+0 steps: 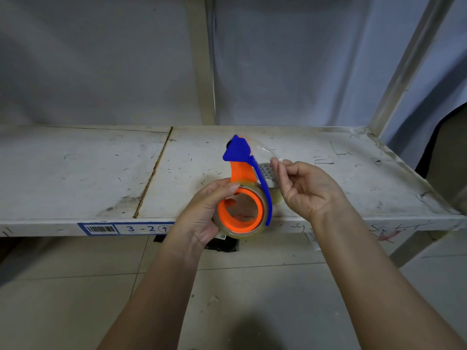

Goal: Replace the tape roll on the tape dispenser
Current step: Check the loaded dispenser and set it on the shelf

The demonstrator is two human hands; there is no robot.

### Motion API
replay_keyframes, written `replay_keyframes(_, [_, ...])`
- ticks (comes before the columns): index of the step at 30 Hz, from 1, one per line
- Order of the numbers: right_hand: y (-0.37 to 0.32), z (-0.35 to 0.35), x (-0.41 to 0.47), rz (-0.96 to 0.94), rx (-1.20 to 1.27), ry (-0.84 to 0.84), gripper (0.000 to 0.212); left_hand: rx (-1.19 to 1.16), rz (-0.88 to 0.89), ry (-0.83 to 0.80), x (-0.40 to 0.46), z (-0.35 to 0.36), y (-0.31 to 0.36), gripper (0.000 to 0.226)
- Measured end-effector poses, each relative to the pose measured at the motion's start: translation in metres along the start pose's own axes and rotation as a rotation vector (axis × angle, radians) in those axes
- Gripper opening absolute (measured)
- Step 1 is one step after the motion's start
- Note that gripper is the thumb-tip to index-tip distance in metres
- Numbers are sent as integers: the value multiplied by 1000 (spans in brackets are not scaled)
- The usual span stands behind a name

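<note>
My left hand (pixel 204 213) grips an orange and blue tape dispenser (pixel 249 183) above the shelf's front edge. A clear tape roll (pixel 238 232) sits around the dispenser's orange hub. My right hand (pixel 305 190) pinches the loose end of clear tape (pixel 265 151), pulled up beside the blue cutter head. Another clear tape roll (pixel 270 178) with a printed core lies on the shelf behind the dispenser, partly hidden by it and by my right hand.
A scuffed white metal shelf (pixel 101 173) with a seam runs across the view, its front edge bearing a barcode label (pixel 126 228) reading 3-2. Shelf posts (pixel 201 59) rise behind. Below lies a tiled floor with a black patch (pixel 222 245).
</note>
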State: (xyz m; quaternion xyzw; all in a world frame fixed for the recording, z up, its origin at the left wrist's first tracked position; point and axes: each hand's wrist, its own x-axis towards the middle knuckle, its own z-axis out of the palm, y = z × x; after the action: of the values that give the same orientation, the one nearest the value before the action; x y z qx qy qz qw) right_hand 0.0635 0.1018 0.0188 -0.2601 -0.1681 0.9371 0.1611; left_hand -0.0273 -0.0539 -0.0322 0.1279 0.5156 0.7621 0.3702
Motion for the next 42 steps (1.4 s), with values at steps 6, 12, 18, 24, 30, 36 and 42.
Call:
replay_keyframes(6, [11, -3, -2, -486, -783, -165, 14, -156, -100, 20, 1, -1, -1, 25])
replay_keyframes(12, [17, -12, -3, -862, -1426, -227, 21, -226, -176, 35, -2, -1, -1, 30])
replay_keyframes(18, [24, -8, -15, -957, -1818, -238, 30, -243, -220, 111, -3, -4, 0, 47])
replay_keyframes(24, [37, -3, -20, -992, -1827, -272, 50, -259, -208, 174, -3, -3, 4, 66])
replay_keyframes(30, [44, -7, -16, -943, -1800, -214, 67, -165, -195, 188, -3, -3, 4, 71])
replay_keyframes(36, [45, -4, -11, -926, -1790, -170, 78, -109, -158, 178, 0, -3, 2, 64])
replay_keyframes(42, [48, -7, -9, -918, -1679, -89, 75, -135, -150, 215, -3, -1, 5, 44])
